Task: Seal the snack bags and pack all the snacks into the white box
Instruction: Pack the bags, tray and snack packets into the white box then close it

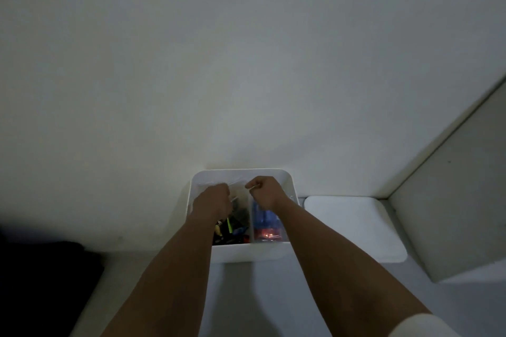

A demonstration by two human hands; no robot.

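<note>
We see both hands inside the white box, each with its fingers curled into a grip on the top edge of a clear snack bag: the left hand pinches the bag's left part, and the right hand pinches it a little further right, the thumb and forefinger closed on a thin pale strip of the edge. The two hands sit close together but apart, with the bag's mouth stretched between them, so its top edge runs left to right across the far half of the box and the bag hangs downward from it. The bag is dim and see-through, and we cannot tell whether its seal is closed. Below the left hand the box holds a heap of dark wrapped snacks with flecks of green, yellow and blue. Under the right wrist stands a second clear bag with blue and red contents, its long axis running from the near wall toward the far wall. The box rests on a pale surface, its far side against a white wall. Just beside the box on the right lies a white rounded lid, flat. A dark cloth lies at far left.
</note>
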